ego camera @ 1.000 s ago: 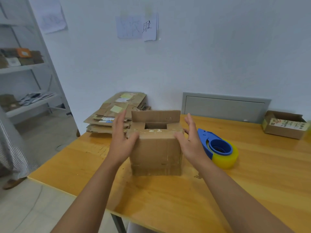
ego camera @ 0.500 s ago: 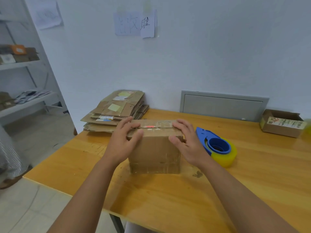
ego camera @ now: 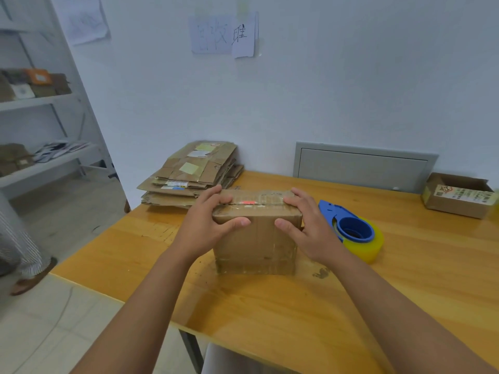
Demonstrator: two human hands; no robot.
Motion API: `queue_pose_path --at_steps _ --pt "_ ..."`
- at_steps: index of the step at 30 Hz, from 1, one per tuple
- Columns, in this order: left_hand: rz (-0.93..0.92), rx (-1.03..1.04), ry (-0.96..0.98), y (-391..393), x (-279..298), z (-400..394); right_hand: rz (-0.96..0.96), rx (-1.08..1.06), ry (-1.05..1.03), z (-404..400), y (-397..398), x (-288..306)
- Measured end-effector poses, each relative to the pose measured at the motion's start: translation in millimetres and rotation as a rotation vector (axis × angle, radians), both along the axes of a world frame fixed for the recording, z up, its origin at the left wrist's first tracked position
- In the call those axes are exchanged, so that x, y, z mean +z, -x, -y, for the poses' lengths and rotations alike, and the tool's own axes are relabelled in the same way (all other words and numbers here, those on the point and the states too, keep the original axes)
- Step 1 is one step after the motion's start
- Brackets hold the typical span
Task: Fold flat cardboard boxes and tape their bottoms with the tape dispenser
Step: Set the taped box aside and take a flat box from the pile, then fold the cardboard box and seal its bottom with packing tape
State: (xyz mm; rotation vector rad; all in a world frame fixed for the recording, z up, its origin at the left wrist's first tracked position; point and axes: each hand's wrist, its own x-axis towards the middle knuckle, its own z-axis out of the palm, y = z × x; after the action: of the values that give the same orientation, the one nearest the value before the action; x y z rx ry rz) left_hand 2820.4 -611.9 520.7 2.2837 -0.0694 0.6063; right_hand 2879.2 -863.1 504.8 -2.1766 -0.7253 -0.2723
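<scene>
Hands first: the left hand (ego camera: pixel 201 226) clasps the left end of the box (ego camera: pixel 258 238), fingers curled over the top face and thumb pressed flat against the near face. The right hand (ego camera: pixel 310 230) mirrors it on the right end, fingers bent over the top edge, thumb on the near face. Both hands grip the box; neither holds anything else.

Step in hand, as judged: flap closure. The top flaps lie folded down and meet along a seam that runs left to right between the two sets of fingers. Glossy old tape and a small red mark show along that seam; whether any fresh tape is on it cannot be told.

Next move, as judged: one hand keeps the flaps pressed flat while the other releases and takes up the dispenser (ego camera: pixel 351 230). The right hand is the nearer one. If pressure comes off both ends together, the flaps may spring up.

Position: the box stands on the table (ego camera: pixel 270 306), roughly midway along its width and set back from the near edge. The dispenser, blue with a yellow tape roll, lies just beside the right hand, toward the right edge. A stack (ego camera: pixel 189 176) of flat boxes sits at the far left corner, behind the left hand. A small open carton (ego camera: pixel 459 195) sits by the far right edge, well apart.
</scene>
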Motion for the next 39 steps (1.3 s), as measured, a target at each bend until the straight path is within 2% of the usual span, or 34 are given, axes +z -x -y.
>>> queue_pose_path --at_steps 9,11,13,14,15,17,19,21,25,31,34,39 --pt "-0.009 -0.003 0.002 -5 -2 0 -0.079 0.037 0.024 5 -4 3" --pt "-0.016 -0.008 -0.004 -6 -2 -1 -0.104 0.039 -0.035 16 -8 2" --pt "-0.022 -0.015 -0.008 -7 -1 -2 -0.082 -0.116 -0.145 29 -13 -2" --pt "-0.024 -0.021 -0.011 -7 -1 -3 -0.049 -0.258 -0.121 37 -17 -5" --pt "-0.025 -0.031 -0.014 -7 -2 -3 -0.031 -0.413 0.008 45 -20 -6" --pt "-0.021 -0.049 -0.007 -7 -2 -3 -0.109 -0.608 0.421 56 -22 -8" --pt "-0.009 -0.049 0.002 -7 -3 -1 -0.222 -0.6 0.692 59 -21 -12" --pt "0.007 -0.045 0.004 -8 -2 2 -0.227 -0.546 0.74 58 -21 -17" --pt "0.033 -0.045 -0.009 -15 3 9 -0.17 -0.534 0.596 57 -24 -18" --pt "0.036 -0.087 0.027 -38 12 26 -0.136 -0.495 0.056 79 -18 28" --pt "0.011 -0.103 -0.038 -45 8 35 -0.102 -0.438 -0.18 87 -13 58" --pt "-0.003 -0.1 -0.067 -49 0 34 0.015 -0.286 -0.456 86 -2 102"
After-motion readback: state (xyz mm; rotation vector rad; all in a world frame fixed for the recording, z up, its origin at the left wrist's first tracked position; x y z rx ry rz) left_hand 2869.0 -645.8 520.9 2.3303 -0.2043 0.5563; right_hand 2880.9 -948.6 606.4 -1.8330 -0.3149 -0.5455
